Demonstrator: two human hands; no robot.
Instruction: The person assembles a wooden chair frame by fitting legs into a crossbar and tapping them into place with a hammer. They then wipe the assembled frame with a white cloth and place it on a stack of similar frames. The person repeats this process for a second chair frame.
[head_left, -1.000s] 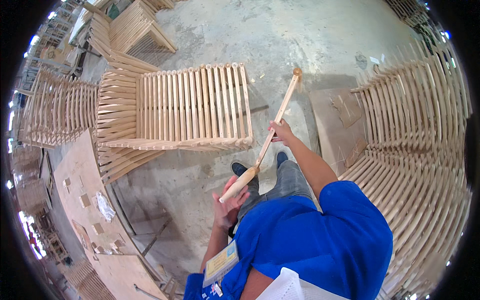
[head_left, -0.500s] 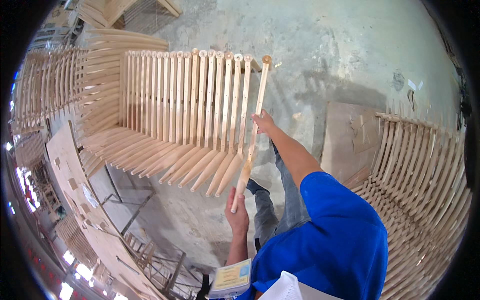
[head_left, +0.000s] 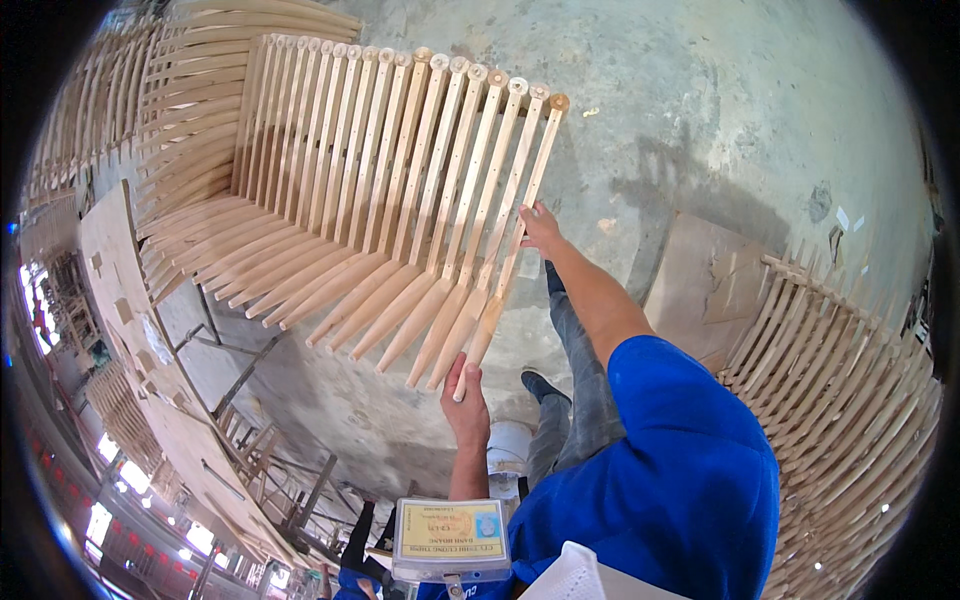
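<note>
At the right end of a standing row of similar pieces (head_left: 388, 150), I hold a bent wooden piece, like a chair leg (head_left: 488, 322). It has a round darker end at the top, a straight holed upper part and a tapered lower part. My right hand (head_left: 543, 229) is closed round its middle. My left hand (head_left: 468, 408) grips its tapered lower tip, thumb on top. The held leg stands close beside the last one of the row; whether they touch I cannot tell.
More curved wooden pieces are stacked at the left (head_left: 185, 115) and right (head_left: 820, 400). A cardboard sheet (head_left: 700, 285) lies on the concrete floor. A long board (head_left: 150, 330) on a metal frame stands at the left. A white bucket (head_left: 508, 445) is near my legs.
The held leg has come closer to the row's right end, and both hands moved with it. The view has shifted, bringing the white bucket and another person at the bottom into sight.
</note>
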